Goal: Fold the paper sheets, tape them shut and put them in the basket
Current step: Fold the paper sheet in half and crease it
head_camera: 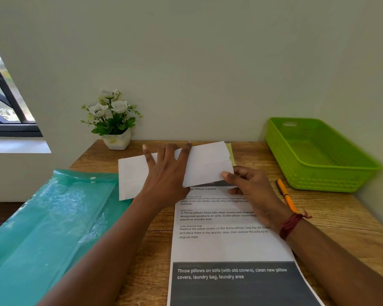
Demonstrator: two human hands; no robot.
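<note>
A folded white paper (205,164) lies across the far middle of the wooden desk. My left hand (164,173) presses flat on it with the fingers spread. My right hand (250,191) pinches the paper's near right corner between thumb and fingers. A yellow-green strip (230,152) sticks out behind the paper's right end; what it is cannot be told. A printed sheet (226,239) lies flat under both hands, reaching to the near edge. The green plastic basket (281,160) stands at the far right with nothing in it.
A teal plastic folder (53,228) covers the desk's left side and overhangs its edge. An orange pen (286,195) lies between the printed sheet and the basket. A white pot of artificial flowers (116,140) stands at the back left against the wall.
</note>
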